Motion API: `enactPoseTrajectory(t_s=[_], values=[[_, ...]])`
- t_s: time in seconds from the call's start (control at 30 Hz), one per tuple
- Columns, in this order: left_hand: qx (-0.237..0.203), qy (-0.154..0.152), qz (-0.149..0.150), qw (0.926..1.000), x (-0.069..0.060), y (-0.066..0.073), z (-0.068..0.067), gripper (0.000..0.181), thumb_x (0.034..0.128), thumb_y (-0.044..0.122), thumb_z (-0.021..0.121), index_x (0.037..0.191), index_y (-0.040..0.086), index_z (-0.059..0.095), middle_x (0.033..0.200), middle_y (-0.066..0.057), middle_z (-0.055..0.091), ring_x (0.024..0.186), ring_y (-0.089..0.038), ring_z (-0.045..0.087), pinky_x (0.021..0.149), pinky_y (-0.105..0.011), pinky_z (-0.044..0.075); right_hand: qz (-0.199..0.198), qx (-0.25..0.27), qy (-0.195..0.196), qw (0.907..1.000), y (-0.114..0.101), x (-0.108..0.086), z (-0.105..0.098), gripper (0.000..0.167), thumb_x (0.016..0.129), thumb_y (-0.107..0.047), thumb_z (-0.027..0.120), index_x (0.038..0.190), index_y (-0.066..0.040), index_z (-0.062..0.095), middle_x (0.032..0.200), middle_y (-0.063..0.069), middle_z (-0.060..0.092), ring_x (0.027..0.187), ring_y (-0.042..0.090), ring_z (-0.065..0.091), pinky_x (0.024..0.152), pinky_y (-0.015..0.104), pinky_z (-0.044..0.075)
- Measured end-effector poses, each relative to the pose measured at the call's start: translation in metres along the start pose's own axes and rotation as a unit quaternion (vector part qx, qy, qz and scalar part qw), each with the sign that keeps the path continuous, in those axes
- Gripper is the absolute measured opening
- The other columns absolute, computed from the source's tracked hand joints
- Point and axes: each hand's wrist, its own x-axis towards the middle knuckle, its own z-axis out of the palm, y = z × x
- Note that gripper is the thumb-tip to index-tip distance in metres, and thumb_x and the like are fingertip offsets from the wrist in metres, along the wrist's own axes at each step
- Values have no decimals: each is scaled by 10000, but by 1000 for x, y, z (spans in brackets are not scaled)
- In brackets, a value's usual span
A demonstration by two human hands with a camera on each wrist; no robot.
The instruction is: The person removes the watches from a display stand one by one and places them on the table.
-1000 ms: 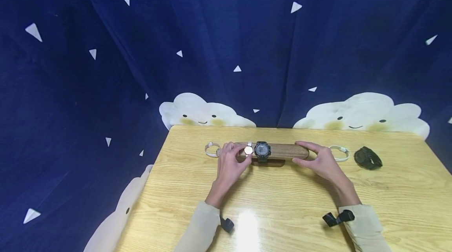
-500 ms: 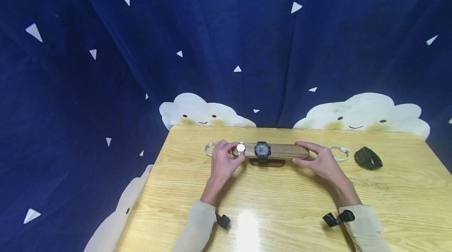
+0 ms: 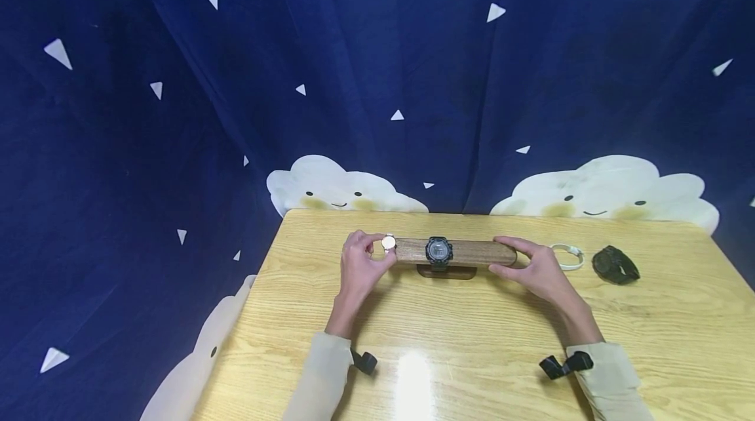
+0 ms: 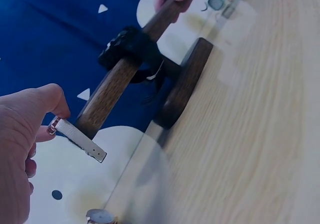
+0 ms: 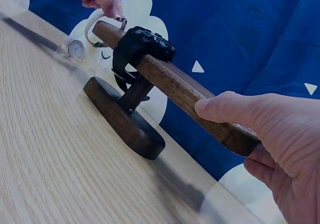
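A wooden T-shaped watch stand [image 3: 478, 252] stands on the table, a chunky black digital watch [image 3: 439, 250] strapped round the middle of its bar. At the bar's left tip, my left hand [image 3: 360, 267] pinches a small watch [image 3: 388, 243] with a round pale dial and white strap [image 4: 82, 139] between thumb and fingers. In the right wrist view its strap loop [image 5: 92, 31] is at the bar's end; whether it still encircles the wood I cannot tell. My right hand [image 3: 539, 270] grips the bar's right end, thumb on the near side [image 5: 280, 134].
A white-banded watch [image 3: 567, 256] and a dark watch [image 3: 615, 265] lie on the table [image 3: 472, 342] to the right. Another round-dial watch [image 5: 76, 48] lies near the stand's left end, hidden by my left hand in the head view. A blue curtain [image 3: 377, 80] hangs behind.
My left hand has moved left along the bar, taking the white-strapped watch from beside the black watch to the bar's left tip. My right hand has stayed in place.
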Motion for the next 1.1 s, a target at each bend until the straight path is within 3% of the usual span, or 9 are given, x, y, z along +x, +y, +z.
enactPoseTrajectory(t_s=[0.17, 0.4, 0.67, 0.87, 1.0, 1.1], values=[[-122, -36, -264, 9996, 3, -4, -7, 301, 735, 183, 851, 1009, 61, 819, 745, -122, 573, 738, -140, 452, 620, -262, 416, -4, 21, -4, 10000, 1, 0, 0, 631, 836, -305, 907, 1389, -111, 674, 1383, 223, 657, 1312, 516, 559, 1097, 711, 425], [-144, -24, -388, 9991, 5, -6, -12, 301, 731, 175, 859, 1012, 71, 821, 745, 25, 499, 754, -172, 488, 600, -248, 437, -3, -7, 27, 10000, 3, 0, 1, 638, 833, -298, 910, 1387, -88, 672, 1378, 224, 659, 1302, 512, 569, 1095, 704, 434], [-72, 112, -417, 9990, 8, -12, -17, 283, 722, 159, 841, 989, 66, 825, 753, -98, 559, 752, -186, 486, 600, -263, 423, 24, 16, 23, 10000, 2, -1, 1, 632, 836, -299, 907, 1383, -87, 673, 1377, 223, 660, 1304, 508, 568, 1091, 704, 436], [95, 259, -417, 9987, 10, -20, -25, 262, 710, 155, 839, 958, 69, 829, 731, -35, 529, 738, -167, 478, 599, -267, 420, 35, 19, 22, 10000, 2, 0, 0, 640, 838, -299, 906, 1382, -61, 668, 1373, 231, 661, 1297, 508, 572, 1087, 705, 436], [160, 269, -688, 9971, 13, -27, -33, 273, 701, 183, 845, 956, 86, 830, 743, -28, 519, 740, -151, 464, 601, -278, 409, 49, 17, 7, 10000, 1, 0, 0, 642, 839, -301, 905, 1385, -61, 666, 1376, 236, 657, 1299, 511, 569, 1082, 706, 438], [118, 259, -903, 9955, 14, -33, -39, 296, 698, 199, 853, 971, 88, 827, 776, -99, 555, 743, -157, 461, 601, -290, 397, 37, 20, 16, 10000, 0, 0, 0, 642, 835, -296, 907, 1383, -61, 668, 1373, 235, 659, 1299, 507, 570, 1087, 704, 436]])
